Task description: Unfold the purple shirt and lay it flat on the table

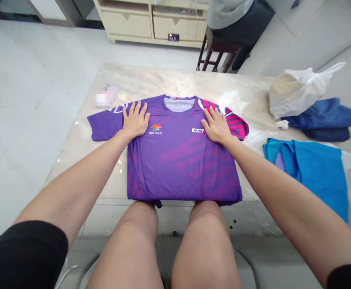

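Note:
A purple T-shirt (175, 160) with pink stripes on one sleeve lies spread front side up, its neckline facing away from me. Its lower end reaches the near edge of the table, above my knees. My left hand (136, 119) rests flat near the shoulder on the left, fingers stretched out over the cloth. On the opposite shoulder my right hand (216, 125) lies palm down with its fingers spread, just above the white "BIG" print. Both hands touch the shirt without gripping it.
The marble-patterned table (109, 160) bears a white plastic bag (298, 90), dark blue folded cloth (328, 114) and a bright blue garment (319, 168) on the right. A blurred pinkish item (106, 98) sits at left. Beyond stand a dark wooden stool (220, 46), a seated person and a cream cabinet (127, 24).

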Demonstrator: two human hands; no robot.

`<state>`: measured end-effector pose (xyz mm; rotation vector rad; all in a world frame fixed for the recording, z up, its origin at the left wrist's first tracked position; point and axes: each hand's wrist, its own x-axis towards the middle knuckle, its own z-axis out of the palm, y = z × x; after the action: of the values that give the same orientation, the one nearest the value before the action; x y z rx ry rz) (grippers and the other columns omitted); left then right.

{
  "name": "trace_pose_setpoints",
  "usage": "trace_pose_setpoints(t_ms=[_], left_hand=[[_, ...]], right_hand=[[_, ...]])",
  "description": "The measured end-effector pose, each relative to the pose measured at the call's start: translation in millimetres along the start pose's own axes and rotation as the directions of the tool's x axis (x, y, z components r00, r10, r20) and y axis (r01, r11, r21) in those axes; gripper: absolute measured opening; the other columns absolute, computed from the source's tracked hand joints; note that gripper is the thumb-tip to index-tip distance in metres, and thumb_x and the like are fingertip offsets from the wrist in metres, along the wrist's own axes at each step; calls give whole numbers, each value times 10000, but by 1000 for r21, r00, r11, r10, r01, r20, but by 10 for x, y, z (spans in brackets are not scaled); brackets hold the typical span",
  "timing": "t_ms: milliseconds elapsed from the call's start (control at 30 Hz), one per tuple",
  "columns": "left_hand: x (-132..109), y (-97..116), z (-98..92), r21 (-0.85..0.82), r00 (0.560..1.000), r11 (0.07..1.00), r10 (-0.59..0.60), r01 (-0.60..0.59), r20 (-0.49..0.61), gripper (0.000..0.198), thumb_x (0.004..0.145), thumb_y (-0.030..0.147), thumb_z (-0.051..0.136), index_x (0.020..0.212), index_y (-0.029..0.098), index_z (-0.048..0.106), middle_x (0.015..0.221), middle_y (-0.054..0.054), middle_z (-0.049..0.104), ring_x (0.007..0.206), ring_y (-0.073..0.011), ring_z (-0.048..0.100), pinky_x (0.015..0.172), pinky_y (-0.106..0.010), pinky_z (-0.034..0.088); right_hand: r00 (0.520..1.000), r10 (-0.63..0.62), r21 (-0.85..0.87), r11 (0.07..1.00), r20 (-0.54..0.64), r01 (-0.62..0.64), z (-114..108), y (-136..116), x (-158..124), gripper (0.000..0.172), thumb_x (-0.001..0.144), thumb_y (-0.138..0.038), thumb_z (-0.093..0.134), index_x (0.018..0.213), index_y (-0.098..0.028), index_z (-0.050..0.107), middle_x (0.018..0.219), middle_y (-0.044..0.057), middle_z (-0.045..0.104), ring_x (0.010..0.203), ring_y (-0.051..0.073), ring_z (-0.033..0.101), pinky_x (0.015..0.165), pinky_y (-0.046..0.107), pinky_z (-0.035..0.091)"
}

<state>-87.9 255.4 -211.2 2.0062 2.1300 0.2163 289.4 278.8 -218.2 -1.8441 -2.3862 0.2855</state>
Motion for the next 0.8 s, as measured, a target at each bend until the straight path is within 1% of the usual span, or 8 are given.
trace_pose_setpoints(t_ms=[100,233,300,400,467,533,667,800], left_hand=[[-284,187,-55,-35,1000,999,-2,2,-12,762,1141,466,292,1817,118,248,1904,-164,176,1773,-369,121,1402,-708,18],[-1319,289,-10,-55,977,984,158,-167,-144,725,1140,452,325,1781,114,338,1867,-182,303,1752,-330,233,1425,-632,78],[-1928,154,23,-37,972,975,214,-218,-101,652,1126,424,370,1713,160,474,1807,-177,435,1712,-349,332,1414,-655,125],[-2751,-216,15,-26,979,999,23,-29,-201,585,1084,359,402,1564,94,608,1677,-285,554,1599,-442,476,1324,-730,295],[-3207,-446,-5,-81,951,995,-81,59,-299,528,1043,348,461,1452,85,667,1517,-297,662,1434,-440,613,1225,-645,459],[-3569,-565,0,-178,937,980,-140,86,-321,405,1027,361,494,1264,137,735,1278,-239,763,1222,-397,709,1100,-552,554],[-3904,-376,80,-309,947,947,-177,90,-267,274,1020,354,532,1025,219,770,1048,-144,811,1041,-339,739,984,-460,571],[-3756,82,135,-364,959,914,-246,182,-139,295,1019,389,625,1126,221,841,1093,-126,856,1037,-321,771,936,-406,555]], right_hand=[[997,6,-24,1000,-72,-8,-53,-220,-310,696,1164,-384,386,1774,-51,358,1873,218,242,1754,374,193,1415,639,116],[969,-153,-19,988,-193,152,28,-414,-1288,666,1172,-391,324,1751,-75,416,1864,194,291,1758,333,201,1418,601,153],[972,-155,15,987,-174,160,99,-339,-1845,657,1166,-401,332,1729,-87,460,1831,207,364,1731,351,284,1401,618,215],[980,-59,106,991,-192,80,126,-46,-2569,645,1140,-420,368,1643,-60,554,1755,276,463,1670,413,392,1329,668,347],[955,6,180,982,-298,50,85,166,-2964,614,1122,-432,407,1579,-73,605,1702,290,520,1613,411,471,1307,645,395],[908,110,279,960,-404,7,46,323,-3314,549,1103,-445,442,1491,-125,662,1576,265,640,1498,384,585,1266,608,456],[876,300,455,884,-376,-107,105,416,-3905,481,1002,-500,504,1278,-178,730,1268,218,775,1227,375,711,1121,616,558],[858,462,599,759,-223,-253,209,333,-4295,539,880,-562,582,1227,-181,741,1251,218,784,1142,377,739,1008,586,615]])
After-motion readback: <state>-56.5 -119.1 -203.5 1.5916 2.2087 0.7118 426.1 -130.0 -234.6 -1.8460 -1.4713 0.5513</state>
